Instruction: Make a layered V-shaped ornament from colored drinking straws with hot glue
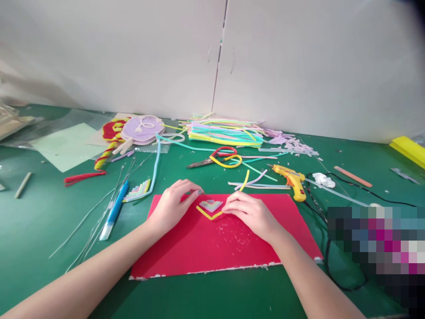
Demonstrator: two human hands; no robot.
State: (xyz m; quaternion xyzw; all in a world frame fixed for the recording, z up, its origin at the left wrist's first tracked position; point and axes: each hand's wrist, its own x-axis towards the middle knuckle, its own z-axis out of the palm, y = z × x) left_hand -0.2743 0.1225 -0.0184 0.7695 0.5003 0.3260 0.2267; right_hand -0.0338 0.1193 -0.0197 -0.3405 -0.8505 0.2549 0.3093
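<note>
A yellow pipe cleaner point(211, 217) bent into a V lies on a red board point(206, 252). My right hand point(252, 215) pinches its right arm between thumb and fingers. Another yellow length emerges beyond that hand; whether it is the same piece is hidden. Just above the V sits a small nested chevron of pastel pipe cleaner pieces point(211, 205). My left hand point(177, 201) rests over the board's upper left, left of the chevron. Its thumb and fingertips come together; anything between them is too small to make out.
Scissors point(229, 157), a pipe cleaner bundle point(226, 133) and a yellow glue gun point(294, 179) with black cord lie beyond the board. On the left are a blue pen point(116, 208), thin wires, a second pastel chevron point(137, 191) and a lilac disc point(143, 129).
</note>
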